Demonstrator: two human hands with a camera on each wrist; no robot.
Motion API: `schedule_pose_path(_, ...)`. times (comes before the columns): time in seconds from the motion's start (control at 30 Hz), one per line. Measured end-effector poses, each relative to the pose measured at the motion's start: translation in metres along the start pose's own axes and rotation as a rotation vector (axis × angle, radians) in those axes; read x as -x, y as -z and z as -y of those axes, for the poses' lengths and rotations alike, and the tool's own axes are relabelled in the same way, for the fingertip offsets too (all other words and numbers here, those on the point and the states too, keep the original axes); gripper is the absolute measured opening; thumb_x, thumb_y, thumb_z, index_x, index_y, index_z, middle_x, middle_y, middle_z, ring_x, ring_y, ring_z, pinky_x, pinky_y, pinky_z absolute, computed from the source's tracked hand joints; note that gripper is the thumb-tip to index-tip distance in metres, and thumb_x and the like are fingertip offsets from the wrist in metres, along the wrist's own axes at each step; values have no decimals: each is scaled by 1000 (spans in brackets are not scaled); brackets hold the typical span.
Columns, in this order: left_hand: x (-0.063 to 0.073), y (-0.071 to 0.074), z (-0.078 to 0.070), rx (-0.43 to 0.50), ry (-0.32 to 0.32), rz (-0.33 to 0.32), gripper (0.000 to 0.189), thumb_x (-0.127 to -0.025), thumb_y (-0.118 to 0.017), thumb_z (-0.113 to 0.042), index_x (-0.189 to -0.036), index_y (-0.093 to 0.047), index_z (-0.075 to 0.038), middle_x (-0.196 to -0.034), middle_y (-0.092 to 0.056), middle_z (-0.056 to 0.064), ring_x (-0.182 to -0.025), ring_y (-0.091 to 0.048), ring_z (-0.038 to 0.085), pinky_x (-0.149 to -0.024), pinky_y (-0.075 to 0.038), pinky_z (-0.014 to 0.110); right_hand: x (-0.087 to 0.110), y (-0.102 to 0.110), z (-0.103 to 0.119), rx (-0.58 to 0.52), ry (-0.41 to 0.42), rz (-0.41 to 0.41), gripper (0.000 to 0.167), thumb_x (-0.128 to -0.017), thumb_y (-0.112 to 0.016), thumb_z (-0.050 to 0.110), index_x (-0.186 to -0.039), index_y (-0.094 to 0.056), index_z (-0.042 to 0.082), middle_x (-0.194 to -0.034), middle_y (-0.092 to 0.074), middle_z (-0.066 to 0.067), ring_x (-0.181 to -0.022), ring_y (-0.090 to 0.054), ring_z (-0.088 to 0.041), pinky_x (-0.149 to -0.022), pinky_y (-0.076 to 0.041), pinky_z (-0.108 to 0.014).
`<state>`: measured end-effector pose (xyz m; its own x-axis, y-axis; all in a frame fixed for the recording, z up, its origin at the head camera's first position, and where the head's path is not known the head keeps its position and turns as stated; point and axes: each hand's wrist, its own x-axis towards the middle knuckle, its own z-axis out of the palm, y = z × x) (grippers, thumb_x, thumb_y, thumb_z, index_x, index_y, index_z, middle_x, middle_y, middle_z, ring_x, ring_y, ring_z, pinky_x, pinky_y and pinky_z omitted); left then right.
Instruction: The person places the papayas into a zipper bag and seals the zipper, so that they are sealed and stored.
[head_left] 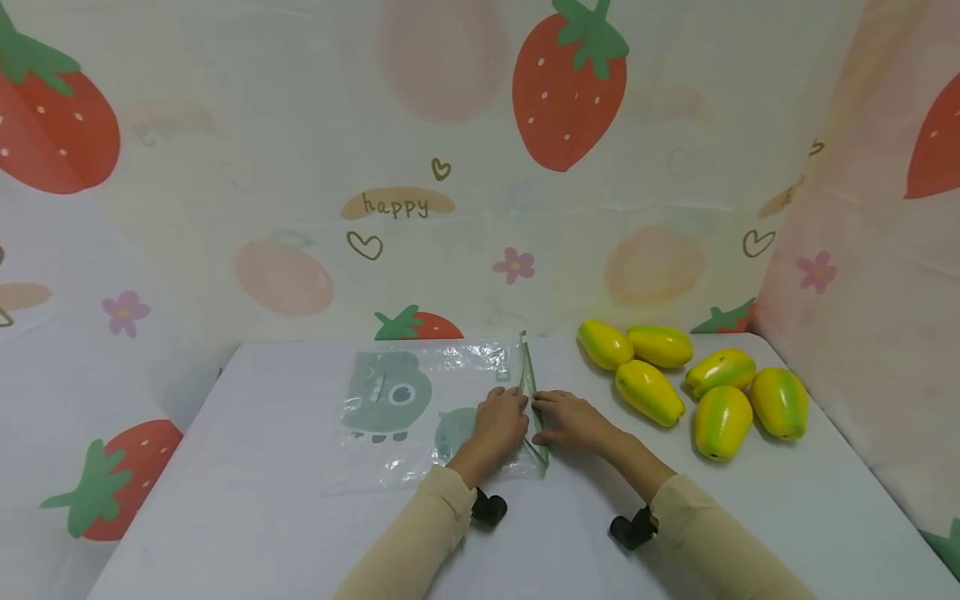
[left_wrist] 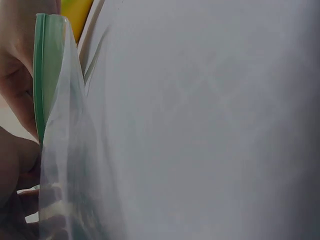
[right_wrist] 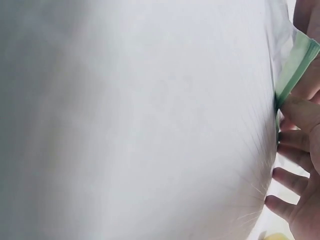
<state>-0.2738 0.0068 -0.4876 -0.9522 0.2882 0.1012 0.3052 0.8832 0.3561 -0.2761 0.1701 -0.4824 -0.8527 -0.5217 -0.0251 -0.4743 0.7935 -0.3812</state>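
Note:
A clear zip bag with green cartoon prints lies flat on the white table, its green zip edge standing up on the right side. My left hand grips the bag's mouth from the left, beside the middle of that edge. From the right, my right hand pinches the same edge between thumb and fingers. In the left wrist view the green strip rises above the clear plastic. The right wrist view has the right fingers spread along the edge, the thumb against the green strip.
Several yellow-green fruits, mango- or papaya-like, lie in two loose groups on the right of the white table. A strawberry-print cloth hangs behind and at both sides. Black wrist cameras sit under both sleeves.

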Motion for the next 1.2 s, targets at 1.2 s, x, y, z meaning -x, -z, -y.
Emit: schedule_pose_path(1.2, 18, 22, 12, -92, 61, 192, 94, -78, -78, -47, -141, -40, 11, -153, -37, 22, -142, -35, 34, -108, -41, 50, -1, -1, -2, 5, -3, 1, 63, -85, -74, 34, -133, -56, -3, -145, -50, -17, -136, -44, -37, -108, -39, -57)
